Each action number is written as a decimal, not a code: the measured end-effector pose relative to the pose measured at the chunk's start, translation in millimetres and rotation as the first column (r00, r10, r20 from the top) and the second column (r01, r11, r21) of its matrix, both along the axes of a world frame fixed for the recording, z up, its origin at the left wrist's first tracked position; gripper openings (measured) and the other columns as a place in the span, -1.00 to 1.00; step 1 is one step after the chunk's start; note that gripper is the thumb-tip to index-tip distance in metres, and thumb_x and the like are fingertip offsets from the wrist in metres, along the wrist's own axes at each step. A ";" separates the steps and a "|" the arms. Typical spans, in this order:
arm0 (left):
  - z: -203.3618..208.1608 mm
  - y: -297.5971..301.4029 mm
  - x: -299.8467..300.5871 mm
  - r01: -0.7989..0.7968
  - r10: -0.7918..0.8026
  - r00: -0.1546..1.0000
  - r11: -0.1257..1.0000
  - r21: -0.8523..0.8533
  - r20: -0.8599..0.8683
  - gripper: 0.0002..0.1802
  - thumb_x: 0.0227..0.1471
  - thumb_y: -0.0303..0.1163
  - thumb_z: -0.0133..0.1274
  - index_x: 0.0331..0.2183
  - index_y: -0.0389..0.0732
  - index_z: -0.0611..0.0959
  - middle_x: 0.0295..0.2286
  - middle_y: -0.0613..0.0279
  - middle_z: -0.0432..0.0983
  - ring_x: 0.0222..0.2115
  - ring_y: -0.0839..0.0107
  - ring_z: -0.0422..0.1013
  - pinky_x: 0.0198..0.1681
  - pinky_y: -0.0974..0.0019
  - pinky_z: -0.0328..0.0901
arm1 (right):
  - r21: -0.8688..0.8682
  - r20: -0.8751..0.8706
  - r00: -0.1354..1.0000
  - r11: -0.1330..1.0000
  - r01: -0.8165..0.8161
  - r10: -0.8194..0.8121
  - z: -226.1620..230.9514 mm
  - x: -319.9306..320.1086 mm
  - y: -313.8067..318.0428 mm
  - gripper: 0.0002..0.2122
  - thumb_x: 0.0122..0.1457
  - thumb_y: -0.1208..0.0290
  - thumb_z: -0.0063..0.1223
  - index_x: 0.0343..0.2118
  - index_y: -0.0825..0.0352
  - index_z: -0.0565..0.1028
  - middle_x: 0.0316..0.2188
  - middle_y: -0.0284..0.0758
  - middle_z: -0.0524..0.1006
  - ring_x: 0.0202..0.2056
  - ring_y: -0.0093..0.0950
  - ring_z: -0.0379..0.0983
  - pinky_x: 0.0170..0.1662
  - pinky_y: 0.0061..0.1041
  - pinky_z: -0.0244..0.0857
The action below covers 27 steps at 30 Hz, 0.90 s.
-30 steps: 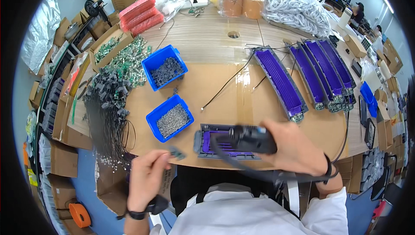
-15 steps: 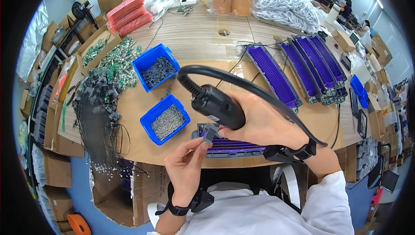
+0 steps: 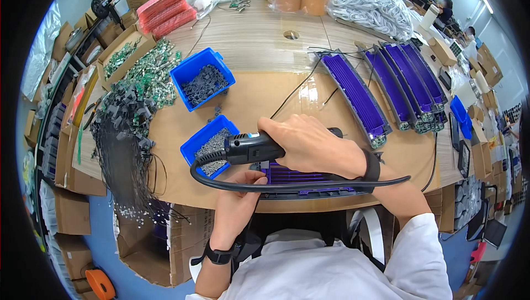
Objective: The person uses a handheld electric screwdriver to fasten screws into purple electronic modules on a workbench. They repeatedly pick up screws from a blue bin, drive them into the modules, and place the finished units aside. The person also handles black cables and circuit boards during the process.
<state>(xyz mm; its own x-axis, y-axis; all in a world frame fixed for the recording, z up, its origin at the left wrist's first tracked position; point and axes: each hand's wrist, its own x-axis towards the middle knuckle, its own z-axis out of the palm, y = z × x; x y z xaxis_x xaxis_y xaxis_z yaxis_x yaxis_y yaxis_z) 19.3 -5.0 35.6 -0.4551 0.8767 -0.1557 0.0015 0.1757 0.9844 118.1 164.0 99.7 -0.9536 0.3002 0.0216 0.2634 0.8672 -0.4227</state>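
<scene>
My right hand [image 3: 309,142] is wrapped round a black electric screwdriver [image 3: 251,148], which lies almost level with its tip toward the right. Its thick black cord [image 3: 298,187] loops across in front of both hands. Beneath them, near the table's front edge, is a long purple-and-grey slotted housing [image 3: 298,176], partly covered by the right hand and cord. At the housing's left end, my left hand [image 3: 234,203] has thumb and fingers pinched together. What sits between those fingertips is hidden. Left of the screwdriver, a blue bin [image 3: 190,149] holds small metal screws.
Another blue bin [image 3: 175,73] contains dark grey small parts. Black-cabled grey connectors [image 3: 118,129] and green circuit boards [image 3: 157,68] are heaped at left. Several finished-looking purple housings [image 3: 353,90] lie at right. Red bubble-wrap packs [image 3: 165,11] and bagged white cables [image 3: 370,4] stand at the back.
The screwdriver has turned from tilted to nearly level, its cord swinging to the near side. My left hand has moved from holding up a grey plastic block to the housing's left end.
</scene>
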 end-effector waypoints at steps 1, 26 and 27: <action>-2.9 -0.4 0.4 -0.010 0.010 1.000 1.000 -0.011 -0.029 -0.83 0.11 -0.48 0.08 -0.29 -0.41 0.63 -0.50 0.30 0.55 -0.46 0.61 0.40 -0.40 0.49 0.28 | 0.005 -0.014 1.000 1.000 -0.021 0.022 -5.7 -1.3 1.7 -0.64 -0.17 0.57 0.22 -0.29 0.38 0.31 -0.60 -0.05 0.48 -0.47 0.02 0.44 -0.42 -0.12 0.27; -30.7 16.3 -19.5 0.075 -0.028 0.841 0.995 0.065 -0.540 -0.61 -0.16 -0.71 0.13 -0.18 -0.34 0.59 -0.25 0.16 0.52 -0.22 0.35 0.44 -0.09 0.35 0.30 | -0.157 -0.216 0.973 0.980 -0.120 0.085 -58.7 -6.6 28.6 -0.65 -0.31 0.36 0.32 -0.44 0.43 0.49 -0.51 -0.01 0.53 -0.35 -0.01 0.49 -0.31 -0.15 0.38; -38.1 8.4 -27.5 0.061 -0.020 0.842 0.996 0.059 -0.539 -0.59 -0.16 -0.71 0.11 -0.15 -0.34 0.58 -0.24 0.17 0.52 -0.21 0.35 0.44 -0.08 0.35 0.30 | -0.169 -0.247 0.964 0.976 -0.139 0.095 -62.7 -15.9 24.2 -0.70 -0.36 0.36 0.32 -0.53 0.41 0.53 -0.54 -0.04 0.54 -0.39 -0.03 0.50 -0.35 -0.17 0.40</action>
<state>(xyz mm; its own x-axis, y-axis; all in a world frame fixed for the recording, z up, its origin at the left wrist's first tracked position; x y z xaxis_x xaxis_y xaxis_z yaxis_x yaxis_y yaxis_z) -8.1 3.4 -2.5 -0.4130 0.8955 0.1660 0.5396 0.0938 0.8367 102.1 188.2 37.0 -0.9566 0.2068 0.2052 0.0384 0.7877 -0.6149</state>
